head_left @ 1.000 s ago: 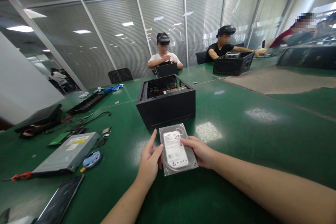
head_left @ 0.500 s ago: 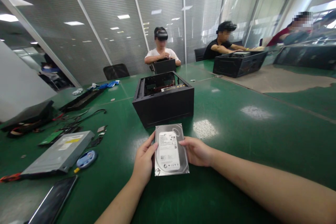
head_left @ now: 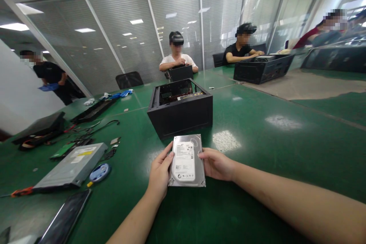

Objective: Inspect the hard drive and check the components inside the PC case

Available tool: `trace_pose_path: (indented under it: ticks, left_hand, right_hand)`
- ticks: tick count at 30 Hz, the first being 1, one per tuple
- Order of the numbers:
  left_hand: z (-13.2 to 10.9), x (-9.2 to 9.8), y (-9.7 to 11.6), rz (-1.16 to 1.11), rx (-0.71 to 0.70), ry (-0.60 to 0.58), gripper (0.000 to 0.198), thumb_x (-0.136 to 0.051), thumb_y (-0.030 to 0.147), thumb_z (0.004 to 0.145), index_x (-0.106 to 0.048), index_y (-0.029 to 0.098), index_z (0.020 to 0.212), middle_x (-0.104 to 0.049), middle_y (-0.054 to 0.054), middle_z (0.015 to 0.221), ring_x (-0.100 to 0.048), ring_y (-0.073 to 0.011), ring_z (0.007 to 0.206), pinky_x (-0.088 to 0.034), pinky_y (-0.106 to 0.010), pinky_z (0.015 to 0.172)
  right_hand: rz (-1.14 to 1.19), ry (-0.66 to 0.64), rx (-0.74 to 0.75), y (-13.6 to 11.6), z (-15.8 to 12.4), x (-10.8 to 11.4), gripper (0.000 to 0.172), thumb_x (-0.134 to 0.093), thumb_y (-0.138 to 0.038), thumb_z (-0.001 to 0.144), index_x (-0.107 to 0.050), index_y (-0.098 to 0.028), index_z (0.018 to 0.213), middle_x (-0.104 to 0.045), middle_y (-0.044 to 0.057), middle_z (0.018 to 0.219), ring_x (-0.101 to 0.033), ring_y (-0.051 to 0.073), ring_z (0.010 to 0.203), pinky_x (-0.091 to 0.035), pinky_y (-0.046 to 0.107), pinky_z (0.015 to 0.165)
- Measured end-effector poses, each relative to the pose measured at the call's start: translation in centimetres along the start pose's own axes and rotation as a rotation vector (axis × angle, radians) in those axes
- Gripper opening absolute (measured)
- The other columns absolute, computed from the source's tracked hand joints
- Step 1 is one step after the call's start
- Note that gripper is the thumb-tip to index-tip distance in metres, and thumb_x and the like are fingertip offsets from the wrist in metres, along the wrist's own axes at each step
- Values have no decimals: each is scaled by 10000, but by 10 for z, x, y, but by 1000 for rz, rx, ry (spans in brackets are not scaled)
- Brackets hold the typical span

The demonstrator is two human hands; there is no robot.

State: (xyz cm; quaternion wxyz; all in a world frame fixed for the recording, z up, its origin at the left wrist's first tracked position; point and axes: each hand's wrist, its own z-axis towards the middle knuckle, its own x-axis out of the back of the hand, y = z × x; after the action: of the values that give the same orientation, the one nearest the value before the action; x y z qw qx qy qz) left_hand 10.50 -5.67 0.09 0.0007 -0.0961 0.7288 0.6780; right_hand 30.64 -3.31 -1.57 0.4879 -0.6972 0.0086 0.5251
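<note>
A silver hard drive (head_left: 185, 164) with a white label is held between my two hands, its label side facing me. My left hand (head_left: 160, 169) grips its left edge, thumb on the top face. On the opposite edge, my right hand (head_left: 217, 164) is closed with its thumb on the rim. Just beyond the drive stands a black computer case (head_left: 183, 114), its top side uncovered, with parts showing inside.
On the left of the green table (head_left: 257, 145) lie an optical drive (head_left: 71, 166), a screwdriver (head_left: 23, 191), a round blue-and-white object (head_left: 99, 173), a phone (head_left: 65, 217) and cables. Across the table, people sit at computer cases, one case (head_left: 261, 69) at the right.
A standing person has come into view at the left, holding something blue. The view has shifted slightly. The hard drive stays in both hands, tilted a little differently.
</note>
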Motion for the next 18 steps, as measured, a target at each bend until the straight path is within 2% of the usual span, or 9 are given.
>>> trace_pose_path:
  ticks: [4, 6, 8, 11, 14, 16, 18]
  left_hand:
    - [1, 2, 1, 196, -70, 17, 563, -661, 490, 791, -644, 177, 1259, -735, -103, 1069, -678, -232, 881, -533, -333, 757]
    - [1, 4, 3, 369, -160, 37, 488, -598, 482, 841, -670, 173, 1212, -718, -105, 1106, -663, -249, 961, -524, -362, 839]
    - [-3, 4, 5, 524, -258, 28, 471, -533, 465, 885, -648, 187, 1248, -672, -109, 1195, -631, -264, 1062, -505, -388, 912]
    - [-16, 1, 6, 739, -447, -36, 557, -504, 455, 906, -505, 214, 1409, -531, -123, 1384, -519, -292, 1260, -435, -443, 1047]
    - [-32, -6, 2, 960, -616, -104, 775, -596, 482, 848, -300, 251, 1525, -296, -134, 1577, -317, -359, 1425, -300, -548, 1145]
    - [-38, -9, -1, 1032, -635, -109, 928, -664, 496, 794, -188, 265, 1555, -169, -141, 1629, -235, -388, 1460, -267, -591, 1149]
    - [-39, -11, -3, 1009, -609, -109, 1008, -700, 464, 769, -114, 268, 1565, -127, -141, 1640, -201, -380, 1477, -250, -592, 1161]
  right_hand:
    - [2, 31, 56, 3, 0, 1, 330, -627, -208, 851, -629, -137, 1174, -711, 139, 1128, -666, 256, 1081, -453, 462, 997]
    - [-2, 49, 78, 5, -1, 1, 306, -647, -226, 866, -640, -137, 1158, -716, 137, 1114, -681, 242, 1046, -461, 450, 989]
    - [-6, 56, 97, 8, -1, 0, 294, -663, -229, 869, -647, -145, 1151, -724, 126, 1087, -694, 226, 1006, -475, 439, 970]
    - [7, 32, 141, 12, -1, -3, 302, -671, -205, 869, -649, -147, 1164, -727, 122, 1067, -698, 218, 974, -484, 434, 949]
    - [62, 9, 182, 15, -2, -10, 305, -639, -173, 886, -646, -158, 1191, -717, 120, 1105, -681, 213, 1015, -459, 424, 976]
    - [97, -25, 187, 16, -4, -18, 330, -611, -176, 903, -630, -177, 1232, -695, 118, 1170, -655, 214, 1081, -430, 415, 1008]
    - [104, -102, 162, 15, -8, -26, 391, -611, -211, 900, -599, -188, 1290, -653, 126, 1257, -611, 227, 1163, -410, 402, 1023]
